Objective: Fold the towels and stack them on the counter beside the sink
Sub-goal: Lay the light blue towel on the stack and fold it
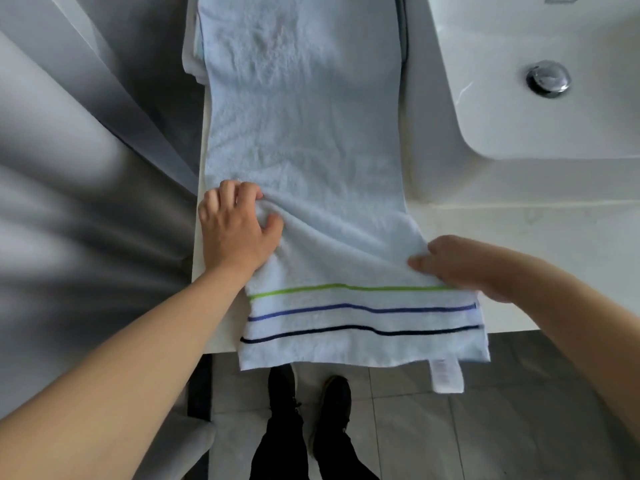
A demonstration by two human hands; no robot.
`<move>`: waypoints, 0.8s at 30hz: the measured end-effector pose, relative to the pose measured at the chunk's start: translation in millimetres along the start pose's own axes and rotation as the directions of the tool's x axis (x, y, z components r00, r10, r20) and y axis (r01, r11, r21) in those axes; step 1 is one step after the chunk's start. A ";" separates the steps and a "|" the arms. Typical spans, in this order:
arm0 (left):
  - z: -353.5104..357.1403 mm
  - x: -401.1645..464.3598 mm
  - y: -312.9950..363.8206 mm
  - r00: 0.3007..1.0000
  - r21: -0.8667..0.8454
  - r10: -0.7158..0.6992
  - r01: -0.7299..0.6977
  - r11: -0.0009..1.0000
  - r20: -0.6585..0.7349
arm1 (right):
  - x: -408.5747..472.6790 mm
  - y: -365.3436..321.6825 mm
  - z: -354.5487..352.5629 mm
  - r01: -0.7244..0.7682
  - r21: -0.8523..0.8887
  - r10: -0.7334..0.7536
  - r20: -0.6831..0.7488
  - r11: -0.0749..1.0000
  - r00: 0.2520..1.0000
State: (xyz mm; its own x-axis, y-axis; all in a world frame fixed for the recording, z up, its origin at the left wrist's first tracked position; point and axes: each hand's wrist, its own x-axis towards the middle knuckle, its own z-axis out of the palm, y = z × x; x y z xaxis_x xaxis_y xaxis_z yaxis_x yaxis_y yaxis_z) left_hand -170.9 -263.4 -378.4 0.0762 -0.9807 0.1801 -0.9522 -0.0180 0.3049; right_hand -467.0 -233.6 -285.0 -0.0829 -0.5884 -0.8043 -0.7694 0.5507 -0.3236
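A long pale blue towel (304, 133) lies lengthwise on the white counter (485, 265) to the left of the sink (540, 140). Its near end, with green, blue and black stripes and a white label, hangs over the counter's front edge. My left hand (235, 230) pinches a bunch of cloth at the towel's left edge. At the right edge, just above the green stripe, my right hand (460, 268) grips the towel, thumb on top. Another white towel edge (192, 57) shows under the far left of the blue one.
The sink's chrome drain plug (548, 79) sits at the upper right. A grey wall or panel (86, 168) runs along the counter's left side. Grey floor tiles (450, 427) and my dark shoes (311, 389) are below the counter edge.
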 end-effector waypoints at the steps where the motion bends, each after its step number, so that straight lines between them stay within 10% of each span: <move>1: 0.6 -0.1 -0.9 1.000 -0.001 0.007 -0.007 1.000 -0.014 | 3.6 -0.4 1.3 -0.014 -0.269 -0.020 -0.123 0.963 0.992; 4: 2.6 -1.2 -4.3 0.999 -0.014 0.027 -0.027 1.000 -0.029 | 16.2 -14.6 17.6 0.146 -0.493 -0.399 -0.461 0.858 0.793; 8: 3.9 -2.8 -6.6 1.000 -0.047 0.023 -0.024 0.999 -0.011 | 51.2 -47.4 43.7 0.464 -0.693 -0.828 -0.391 0.552 0.401; 13: 6.7 -1.5 -11.6 0.989 -0.312 0.037 -0.082 0.947 -0.145 | 97.9 -51.6 61.2 0.407 -0.623 -0.703 -0.348 0.668 0.621; 16: -8.8 -5.8 -5.9 0.904 -0.560 -0.389 0.232 0.796 -0.179 | 104.7 -51.3 61.6 0.346 -0.649 -0.667 -0.344 0.678 0.661; 18: -23.5 -7.9 -2.5 0.765 -0.717 -0.640 0.489 0.497 0.077 | 105.5 -53.5 58.3 0.317 -0.667 -0.646 -0.325 0.675 0.691; 21: -46.5 -21.3 -2.7 0.518 -0.610 -0.543 0.792 0.012 0.661 | 105.4 -53.8 57.8 0.286 -0.677 -0.622 -0.320 0.678 0.715; 24: -59.5 -43.5 -4.7 0.381 -0.383 -0.354 0.921 0.067 0.854 | 104.2 -55.6 58.0 0.274 -0.684 -0.618 -0.325 0.676 0.716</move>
State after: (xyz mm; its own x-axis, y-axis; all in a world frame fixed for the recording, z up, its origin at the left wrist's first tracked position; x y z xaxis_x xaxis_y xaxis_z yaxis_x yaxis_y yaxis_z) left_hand -152.1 -209.1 -332.1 0.1133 -0.5337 -0.8381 0.1196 -0.8300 0.5447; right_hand -396.2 -291.2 -379.7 0.2108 -0.9539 -0.2137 -0.9761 -0.1935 -0.0987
